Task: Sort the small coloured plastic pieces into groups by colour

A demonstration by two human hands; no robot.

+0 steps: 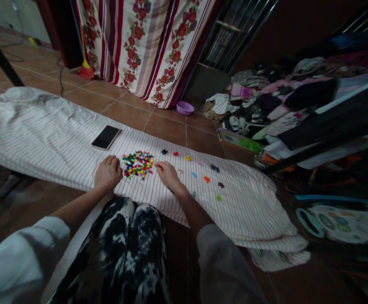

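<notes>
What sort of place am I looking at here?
Probably a room in a home: a floral curtain hangs over a tiled floor, and a big heap of clothes is piled off to the right.

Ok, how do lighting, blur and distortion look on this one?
Head view: light is strongest around the striped cloth and coloured pieces, the lower corners dim; head view: the clothes heap looks dark and soft; head view: wide-angle stretching shows toward the edges; head view: both hands read clearly, left and right, but fingertip detail is too small to judge.
</notes>
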